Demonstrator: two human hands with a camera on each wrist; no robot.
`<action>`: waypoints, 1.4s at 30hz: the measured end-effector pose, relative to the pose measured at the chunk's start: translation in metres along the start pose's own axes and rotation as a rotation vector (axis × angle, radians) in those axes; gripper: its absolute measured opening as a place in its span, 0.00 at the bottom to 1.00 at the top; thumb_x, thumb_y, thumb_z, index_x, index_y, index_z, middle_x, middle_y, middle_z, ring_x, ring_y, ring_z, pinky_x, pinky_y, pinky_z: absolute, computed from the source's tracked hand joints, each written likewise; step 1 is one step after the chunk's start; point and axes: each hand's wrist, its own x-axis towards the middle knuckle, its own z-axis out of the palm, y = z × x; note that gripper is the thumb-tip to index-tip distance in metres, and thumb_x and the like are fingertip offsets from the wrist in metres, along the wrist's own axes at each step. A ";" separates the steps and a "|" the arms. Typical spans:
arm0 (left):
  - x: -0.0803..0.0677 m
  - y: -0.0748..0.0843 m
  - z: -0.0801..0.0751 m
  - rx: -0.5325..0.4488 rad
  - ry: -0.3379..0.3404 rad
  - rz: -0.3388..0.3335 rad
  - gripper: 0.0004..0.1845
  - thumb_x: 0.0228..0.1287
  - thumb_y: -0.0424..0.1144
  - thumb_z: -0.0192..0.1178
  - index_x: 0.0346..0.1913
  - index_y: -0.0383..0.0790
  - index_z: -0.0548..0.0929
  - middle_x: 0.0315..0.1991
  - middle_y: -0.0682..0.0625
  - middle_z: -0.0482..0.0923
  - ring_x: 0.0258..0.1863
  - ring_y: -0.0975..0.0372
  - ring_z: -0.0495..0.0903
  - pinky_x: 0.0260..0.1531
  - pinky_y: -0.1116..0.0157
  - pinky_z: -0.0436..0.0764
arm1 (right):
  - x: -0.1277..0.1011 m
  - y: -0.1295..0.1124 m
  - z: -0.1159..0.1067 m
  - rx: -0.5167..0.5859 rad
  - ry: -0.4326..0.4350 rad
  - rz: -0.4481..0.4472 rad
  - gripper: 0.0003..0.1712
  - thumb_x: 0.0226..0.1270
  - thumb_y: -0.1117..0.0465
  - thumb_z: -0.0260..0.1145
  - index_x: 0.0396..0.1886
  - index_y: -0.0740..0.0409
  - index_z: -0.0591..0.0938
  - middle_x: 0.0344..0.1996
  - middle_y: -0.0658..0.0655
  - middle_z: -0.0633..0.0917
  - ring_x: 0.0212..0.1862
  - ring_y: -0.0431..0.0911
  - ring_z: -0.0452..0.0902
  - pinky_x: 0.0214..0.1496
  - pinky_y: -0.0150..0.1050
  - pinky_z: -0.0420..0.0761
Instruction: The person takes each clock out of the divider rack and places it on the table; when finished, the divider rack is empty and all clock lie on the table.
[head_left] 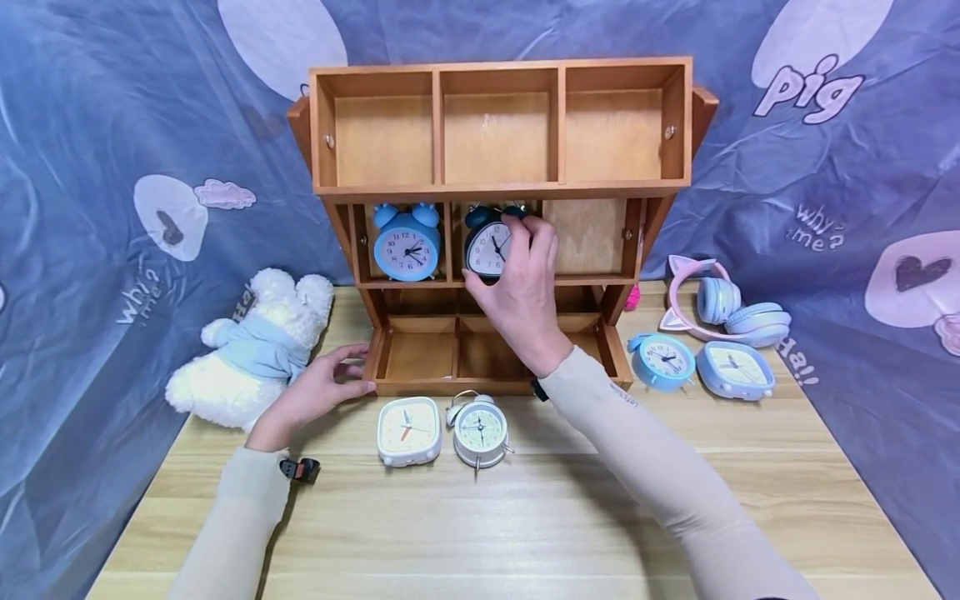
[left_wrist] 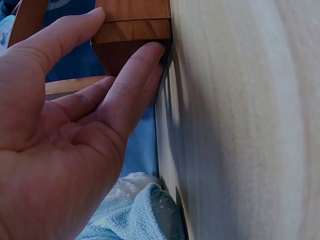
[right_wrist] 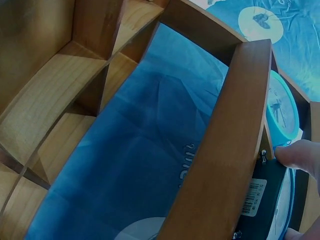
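In the head view, my right hand (head_left: 522, 287) pinches a dark twin-bell alarm clock (head_left: 483, 247) with a white face, thumb low at its side and fingers near its top. This clock is in the middle compartment of the wooden shelf unit's (head_left: 502, 191) second tier. A barcode label (right_wrist: 254, 197) shows on its dark body in the right wrist view. Left of it, a blue twin-bell clock (head_left: 407, 252) stands in its own compartment. My left hand (head_left: 318, 387) touches the unit's lower left front corner (left_wrist: 132, 31), fingers fairly straight along the end, thumb at the edge.
On the table before the unit lie a white square clock (head_left: 408, 431) and a white twin-bell clock (head_left: 481, 429). A blue round clock (head_left: 663, 361), a blue square clock (head_left: 735, 370) and cat-ear headphones (head_left: 720, 304) are at right. A white plush toy (head_left: 258, 354) lies at left.
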 end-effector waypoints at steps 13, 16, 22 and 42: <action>0.000 0.000 0.000 -0.014 -0.002 0.003 0.41 0.66 0.46 0.71 0.77 0.41 0.64 0.60 0.38 0.82 0.59 0.49 0.82 0.51 0.71 0.79 | 0.003 -0.005 -0.011 0.029 0.004 -0.020 0.49 0.46 0.52 0.85 0.65 0.66 0.72 0.57 0.68 0.69 0.62 0.59 0.65 0.68 0.47 0.72; 0.000 0.000 0.000 -0.010 -0.002 0.004 0.41 0.66 0.47 0.71 0.77 0.41 0.64 0.60 0.38 0.82 0.60 0.48 0.82 0.50 0.70 0.80 | 0.004 -0.005 -0.013 0.034 0.007 -0.018 0.49 0.44 0.53 0.86 0.64 0.66 0.73 0.57 0.67 0.69 0.62 0.59 0.65 0.66 0.48 0.72; -0.002 0.002 0.000 -0.001 0.000 -0.001 0.42 0.66 0.47 0.71 0.78 0.41 0.64 0.62 0.38 0.80 0.60 0.48 0.82 0.51 0.69 0.80 | 0.004 -0.007 -0.018 0.036 -0.007 -0.020 0.51 0.43 0.53 0.87 0.64 0.66 0.72 0.56 0.67 0.69 0.60 0.59 0.65 0.63 0.48 0.73; -0.002 0.003 0.000 0.005 0.014 0.000 0.41 0.65 0.46 0.71 0.76 0.38 0.65 0.60 0.37 0.82 0.60 0.48 0.82 0.54 0.69 0.79 | -0.008 -0.010 -0.039 0.078 -0.068 -0.012 0.49 0.45 0.52 0.85 0.64 0.67 0.73 0.55 0.67 0.69 0.61 0.58 0.64 0.62 0.47 0.75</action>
